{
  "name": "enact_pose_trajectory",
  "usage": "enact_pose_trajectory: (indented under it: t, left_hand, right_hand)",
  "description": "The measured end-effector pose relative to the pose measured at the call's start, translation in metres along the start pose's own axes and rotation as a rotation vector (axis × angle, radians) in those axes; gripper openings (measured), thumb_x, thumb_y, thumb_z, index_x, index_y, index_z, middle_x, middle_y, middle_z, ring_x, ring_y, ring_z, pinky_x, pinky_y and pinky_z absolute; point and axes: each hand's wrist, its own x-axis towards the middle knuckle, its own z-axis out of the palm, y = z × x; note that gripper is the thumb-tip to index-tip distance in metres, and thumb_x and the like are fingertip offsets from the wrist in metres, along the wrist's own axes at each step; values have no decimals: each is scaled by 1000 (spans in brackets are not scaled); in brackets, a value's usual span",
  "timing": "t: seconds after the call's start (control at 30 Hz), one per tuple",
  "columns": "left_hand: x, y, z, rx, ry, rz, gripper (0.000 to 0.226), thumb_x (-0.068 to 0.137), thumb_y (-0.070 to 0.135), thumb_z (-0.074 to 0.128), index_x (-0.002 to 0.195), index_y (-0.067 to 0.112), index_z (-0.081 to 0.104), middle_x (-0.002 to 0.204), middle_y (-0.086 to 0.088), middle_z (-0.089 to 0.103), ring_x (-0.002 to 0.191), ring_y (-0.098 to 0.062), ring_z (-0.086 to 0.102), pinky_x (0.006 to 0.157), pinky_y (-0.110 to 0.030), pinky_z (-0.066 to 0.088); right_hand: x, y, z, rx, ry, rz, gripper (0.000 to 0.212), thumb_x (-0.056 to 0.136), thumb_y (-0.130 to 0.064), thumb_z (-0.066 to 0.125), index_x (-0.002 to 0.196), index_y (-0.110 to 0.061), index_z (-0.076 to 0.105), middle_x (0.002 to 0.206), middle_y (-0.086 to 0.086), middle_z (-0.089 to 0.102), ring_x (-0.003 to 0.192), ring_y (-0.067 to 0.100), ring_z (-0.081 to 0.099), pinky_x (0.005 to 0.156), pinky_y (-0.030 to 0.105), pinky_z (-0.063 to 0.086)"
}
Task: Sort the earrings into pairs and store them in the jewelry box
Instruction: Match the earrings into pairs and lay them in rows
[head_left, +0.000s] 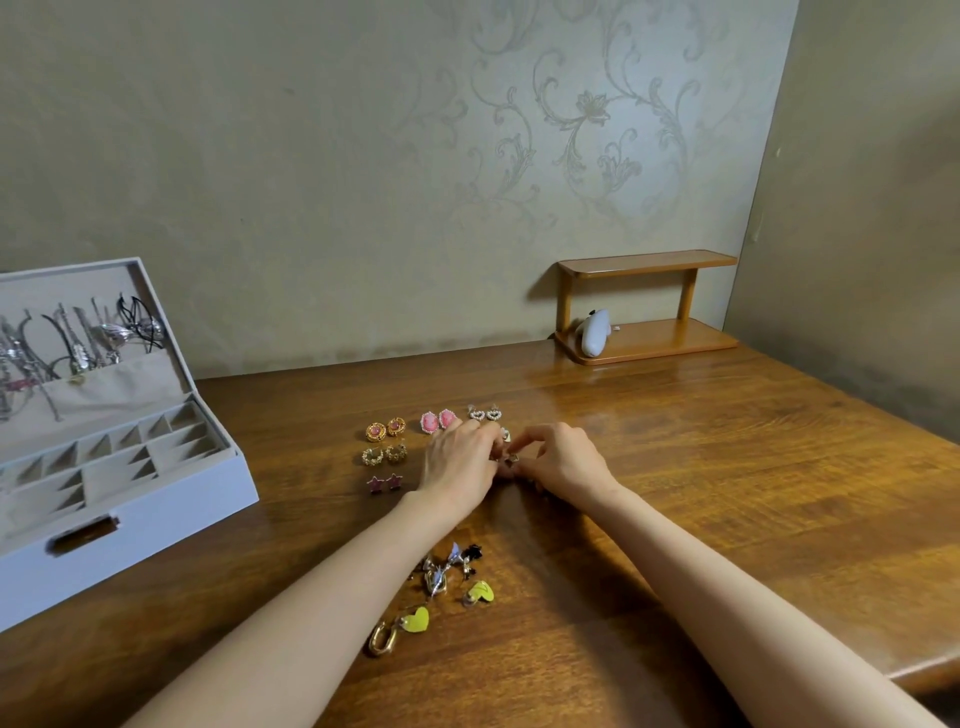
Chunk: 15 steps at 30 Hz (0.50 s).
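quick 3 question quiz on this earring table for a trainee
1. True or false: the box stands open.
2. Where is the star pair? A) in the box B) on the table, left of the left hand C) on the shelf
3. Fill in: the right hand pinches a small earring; the two heart earrings in the near pile are ___ in colour.

Key: 1 true; 2 B; 3 yellow.
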Motion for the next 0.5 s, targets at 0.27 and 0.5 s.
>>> enact_pose_trajectory:
  t: [0.27,0.5]
  left_hand:
    - [-12,-21,-20,-36,120,0,23,85,27,64,106,20,58,102,6,64,99,-13,50,88,-28,36]
    - [-25,-37,-31,12,76,-26,14,87,23,62,101,22,61,105,7,62,96,-13,46,87,-29,36]
  right_hand:
    - [-7,8,-8,-4,38,9,16,79,-29,71,94,-29,67,87,2,65,83,21,62,77,32,52]
    - [-10,4,-4,-85,60,58,11,81,-33,69,91,-30,70,99,1,67,97,21,61,82,35,51]
